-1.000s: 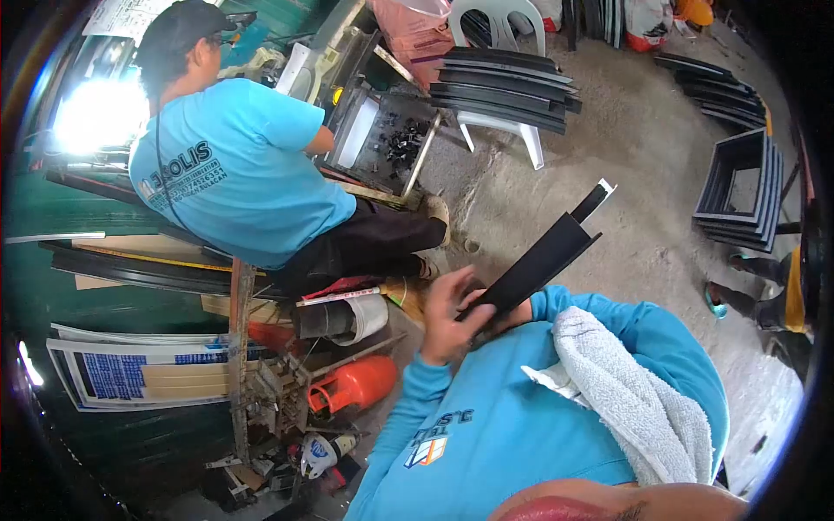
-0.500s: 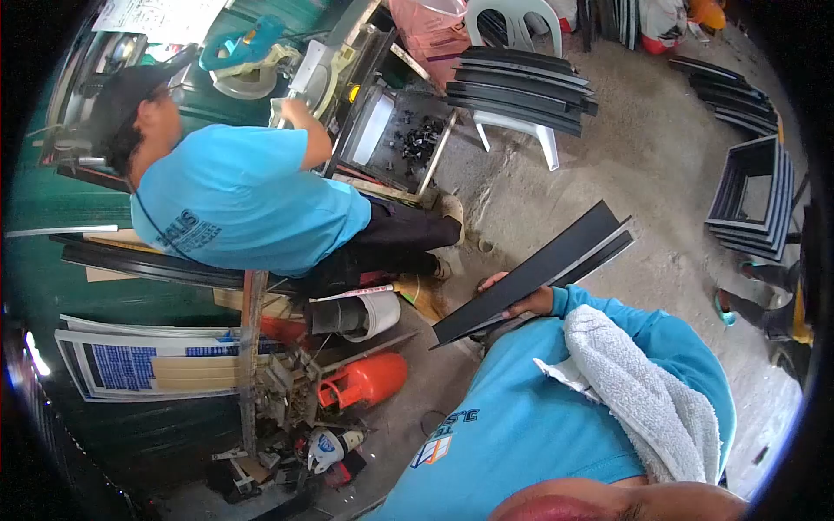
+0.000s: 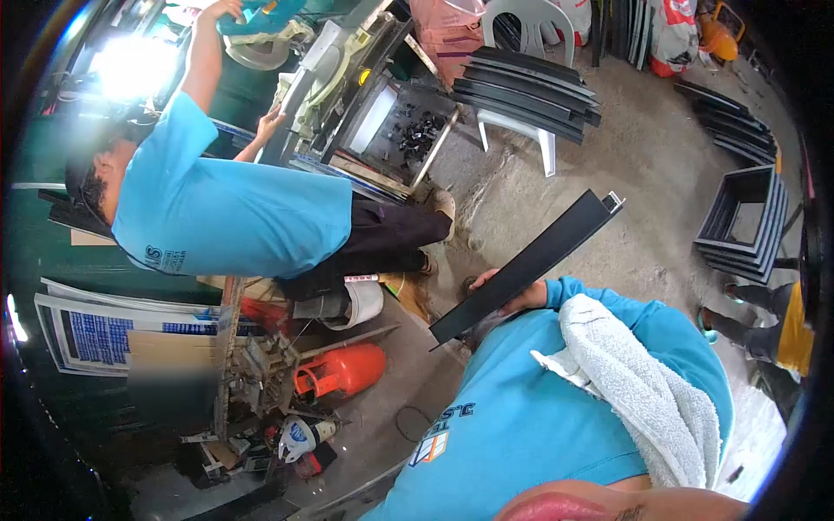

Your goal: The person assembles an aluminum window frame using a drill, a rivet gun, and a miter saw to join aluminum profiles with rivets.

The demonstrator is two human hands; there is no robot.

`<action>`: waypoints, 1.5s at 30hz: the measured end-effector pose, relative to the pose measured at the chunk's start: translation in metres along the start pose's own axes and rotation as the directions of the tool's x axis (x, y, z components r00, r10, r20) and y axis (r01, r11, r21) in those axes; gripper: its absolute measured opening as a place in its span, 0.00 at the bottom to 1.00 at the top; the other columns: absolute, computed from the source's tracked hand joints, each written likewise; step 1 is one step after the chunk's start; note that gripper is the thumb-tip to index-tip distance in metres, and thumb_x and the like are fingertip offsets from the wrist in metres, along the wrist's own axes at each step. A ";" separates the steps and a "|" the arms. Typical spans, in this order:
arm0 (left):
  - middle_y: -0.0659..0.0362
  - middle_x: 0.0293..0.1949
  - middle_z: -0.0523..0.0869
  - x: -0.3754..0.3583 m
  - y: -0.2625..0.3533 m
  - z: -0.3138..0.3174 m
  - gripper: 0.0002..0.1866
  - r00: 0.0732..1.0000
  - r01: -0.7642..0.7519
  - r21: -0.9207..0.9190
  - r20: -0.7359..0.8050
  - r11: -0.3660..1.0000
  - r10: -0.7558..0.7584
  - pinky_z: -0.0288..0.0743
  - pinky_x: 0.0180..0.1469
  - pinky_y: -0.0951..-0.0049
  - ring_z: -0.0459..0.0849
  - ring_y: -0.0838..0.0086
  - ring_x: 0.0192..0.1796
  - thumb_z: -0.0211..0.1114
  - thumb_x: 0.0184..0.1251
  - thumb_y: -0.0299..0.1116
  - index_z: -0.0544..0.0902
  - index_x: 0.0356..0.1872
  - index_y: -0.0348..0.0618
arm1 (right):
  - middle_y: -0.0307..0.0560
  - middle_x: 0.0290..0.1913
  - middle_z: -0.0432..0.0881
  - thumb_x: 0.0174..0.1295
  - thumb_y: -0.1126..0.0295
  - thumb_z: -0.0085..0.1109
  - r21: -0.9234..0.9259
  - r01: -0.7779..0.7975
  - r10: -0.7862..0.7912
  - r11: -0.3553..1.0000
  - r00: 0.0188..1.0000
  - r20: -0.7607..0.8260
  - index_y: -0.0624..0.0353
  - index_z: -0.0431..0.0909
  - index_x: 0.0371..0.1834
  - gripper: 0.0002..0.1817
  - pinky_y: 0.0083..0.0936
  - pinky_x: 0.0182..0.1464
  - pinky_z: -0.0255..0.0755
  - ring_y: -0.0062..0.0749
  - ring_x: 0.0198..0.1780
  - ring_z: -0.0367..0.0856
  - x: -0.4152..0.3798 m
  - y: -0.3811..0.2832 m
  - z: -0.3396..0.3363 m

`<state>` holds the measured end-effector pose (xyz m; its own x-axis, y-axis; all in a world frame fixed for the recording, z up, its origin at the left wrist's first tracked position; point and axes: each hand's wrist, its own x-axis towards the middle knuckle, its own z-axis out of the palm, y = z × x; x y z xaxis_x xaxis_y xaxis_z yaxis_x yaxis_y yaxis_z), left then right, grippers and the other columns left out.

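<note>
My right hand (image 3: 526,299) is closed around a long black profile piece (image 3: 530,265), below the middle of the head view. The piece slants from lower left to upper right, and its upper end shows a pale cut edge. Fingertips show along its upper-left side, while the rest of the hand is on its lower-right side. The piece hides part of the hand. My left hand does not show.
A co-worker (image 3: 239,213) stands at the left by a bench machine (image 3: 317,82). Black strips (image 3: 526,91) lie on a white chair (image 3: 547,148). Black frames (image 3: 738,217) stack at the right, near another person (image 3: 792,330). An orange-red cylinder (image 3: 352,369) is lower left.
The black piece has turned in my right hand, and the second strip beside it no longer shows separately. The co-worker has raised one arm to the machine and shifted left in view.
</note>
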<state>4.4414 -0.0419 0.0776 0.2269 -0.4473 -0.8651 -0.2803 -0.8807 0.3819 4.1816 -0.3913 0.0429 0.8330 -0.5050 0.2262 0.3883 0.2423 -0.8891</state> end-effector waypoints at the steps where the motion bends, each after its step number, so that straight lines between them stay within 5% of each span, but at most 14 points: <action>1: 0.56 0.27 0.82 0.001 -0.003 0.000 0.12 1.000 0.002 0.011 0.010 1.000 -0.002 0.75 0.34 0.68 0.81 0.70 0.31 0.68 0.59 0.37 0.81 0.37 0.40 | 0.43 0.62 0.75 0.44 0.83 0.74 0.018 0.007 -0.007 1.000 1.000 0.003 0.58 0.71 0.64 0.39 0.32 0.69 0.63 0.32 0.65 0.70 0.002 0.001 -0.002; 4: 0.56 0.27 0.82 0.008 -0.008 -0.001 0.13 0.997 0.009 0.091 0.071 0.996 -0.015 0.76 0.35 0.68 0.82 0.69 0.32 0.68 0.59 0.37 0.81 0.38 0.40 | 0.44 0.62 0.76 0.44 0.83 0.74 0.062 0.026 -0.026 0.998 1.000 0.009 0.58 0.70 0.64 0.39 0.33 0.70 0.63 0.33 0.66 0.70 0.004 0.000 -0.007; 7: 0.55 0.28 0.83 0.020 0.011 -0.016 0.14 0.946 -0.070 0.562 0.300 0.824 -0.124 0.76 0.35 0.67 0.82 0.68 0.33 0.69 0.58 0.38 0.80 0.38 0.40 | 0.44 0.62 0.76 0.45 0.82 0.74 0.048 0.054 -0.053 0.997 0.998 -0.023 0.59 0.70 0.64 0.39 0.33 0.70 0.63 0.33 0.65 0.71 0.005 -0.020 -0.018; 10: 0.54 0.28 0.83 0.031 0.079 -0.041 0.15 0.965 -0.263 0.746 0.188 0.611 0.185 0.76 0.36 0.67 0.83 0.67 0.33 0.69 0.57 0.39 0.80 0.39 0.40 | 0.44 0.62 0.76 0.47 0.81 0.73 -0.015 0.049 -0.049 0.999 0.998 -0.043 0.59 0.71 0.64 0.37 0.32 0.69 0.65 0.32 0.65 0.72 0.013 -0.044 -0.030; 12: 0.51 0.25 0.81 0.023 0.148 -0.042 0.17 0.662 -0.593 0.454 -0.196 0.666 0.723 0.77 0.33 0.62 0.82 0.61 0.29 0.72 0.57 0.38 0.80 0.43 0.41 | 0.45 0.63 0.76 0.48 0.79 0.73 -0.087 0.058 -0.063 0.995 0.996 -0.059 0.59 0.70 0.65 0.36 0.31 0.68 0.66 0.32 0.64 0.72 0.013 -0.050 -0.029; 16: 0.51 0.45 0.80 -0.019 0.313 -0.001 0.29 0.178 -0.948 0.222 -0.221 0.227 0.959 0.75 0.49 0.68 0.80 0.64 0.45 0.75 0.54 0.38 0.76 0.56 0.37 | 0.44 0.59 0.77 0.53 0.76 0.71 -0.265 0.056 -0.074 0.963 0.995 -0.061 0.59 0.72 0.62 0.31 0.29 0.67 0.67 0.31 0.62 0.74 0.021 -0.039 -0.002; 18: 0.49 0.49 0.80 -0.023 0.369 0.027 0.34 -0.105 -0.885 0.465 -0.163 -0.017 0.981 0.73 0.54 0.66 0.80 0.59 0.50 0.77 0.51 0.42 0.74 0.57 0.38 | 0.45 0.56 0.77 0.60 0.72 0.65 -0.295 0.189 -0.195 0.937 0.981 0.009 0.58 0.72 0.61 0.24 0.36 0.63 0.72 0.37 0.61 0.75 0.027 -0.006 0.006; 20: 0.45 0.52 0.81 -0.012 0.396 0.059 0.38 -0.157 -0.863 0.500 -0.122 -0.076 0.980 0.74 0.56 0.61 0.81 0.51 0.52 0.78 0.48 0.46 0.73 0.59 0.38 | 0.45 0.56 0.77 0.61 0.71 0.64 -0.293 0.125 -0.120 0.948 0.992 0.034 0.58 0.72 0.61 0.24 0.37 0.62 0.73 0.38 0.60 0.75 0.027 0.012 0.008; 24: 0.43 0.48 0.82 0.007 0.398 0.078 0.36 0.222 -0.960 0.184 0.046 0.210 0.974 0.77 0.51 0.57 0.81 0.46 0.50 0.76 0.47 0.40 0.73 0.59 0.38 | 0.46 0.56 0.77 0.62 0.69 0.63 -0.240 -0.067 0.087 0.968 0.994 0.071 0.57 0.72 0.61 0.23 0.39 0.61 0.74 0.40 0.59 0.76 0.009 0.030 -0.003; 31: 0.51 0.47 0.84 0.017 0.371 0.042 0.34 0.218 -0.975 0.044 0.046 0.216 0.975 0.75 0.53 0.68 0.83 0.67 0.50 0.77 0.48 0.39 0.76 0.58 0.39 | 0.47 0.55 0.77 0.65 0.67 0.60 0.111 -0.481 0.493 0.870 0.853 -0.172 0.56 0.71 0.61 0.22 0.42 0.58 0.76 0.43 0.58 0.77 -0.069 0.063 -0.065; 34: 0.54 0.48 0.83 0.023 0.345 0.019 0.36 0.204 -0.970 -0.121 0.058 0.210 0.977 0.75 0.54 0.71 0.82 0.72 0.50 0.79 0.46 0.36 0.75 0.59 0.38 | 0.49 0.55 0.77 0.66 0.66 0.56 0.443 -0.414 0.606 0.795 0.512 -0.609 0.57 0.70 0.62 0.21 0.42 0.55 0.78 0.45 0.55 0.79 -0.130 0.056 -0.084; 40: 0.54 0.56 0.80 -0.006 0.297 -0.037 0.46 0.074 -0.952 -0.307 -0.234 -0.001 0.969 0.71 0.62 0.69 0.80 0.69 0.56 0.83 0.40 0.24 0.69 0.66 0.38 | 0.49 0.60 0.73 0.60 0.62 0.62 0.379 -0.247 0.424 0.892 0.162 -0.891 0.53 0.58 0.70 0.35 0.49 0.59 0.68 0.50 0.57 0.73 -0.247 0.054 -0.175; 42: 0.54 0.56 0.80 -0.009 0.282 -0.063 0.47 0.098 -0.935 -0.353 -0.303 -0.016 0.948 0.72 0.62 0.66 0.79 0.68 0.57 0.83 0.38 0.23 0.69 0.66 0.36 | 0.49 0.63 0.71 0.57 0.65 0.66 0.188 -0.498 0.202 0.846 -0.026 -0.979 0.55 0.51 0.74 0.43 0.44 0.63 0.63 0.48 0.61 0.70 -0.222 0.024 -0.185; 45: 0.56 0.48 0.80 -0.039 0.278 -0.096 0.45 0.196 -0.883 -0.469 -0.291 0.039 0.937 0.73 0.49 0.76 0.78 0.76 0.47 0.82 0.35 0.28 0.73 0.62 0.37 | 0.46 0.62 0.71 0.53 0.67 0.69 -0.259 -0.422 -0.145 0.869 0.284 -0.948 0.58 0.48 0.75 0.49 0.35 0.62 0.65 0.39 0.61 0.70 -0.205 0.014 -0.219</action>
<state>4.4441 -0.2841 0.2483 0.0529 -0.9577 0.2830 0.2260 0.2875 0.9307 3.9302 -0.4664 -0.1028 -0.1936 -0.9636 -0.1842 -0.1160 0.2089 -0.9710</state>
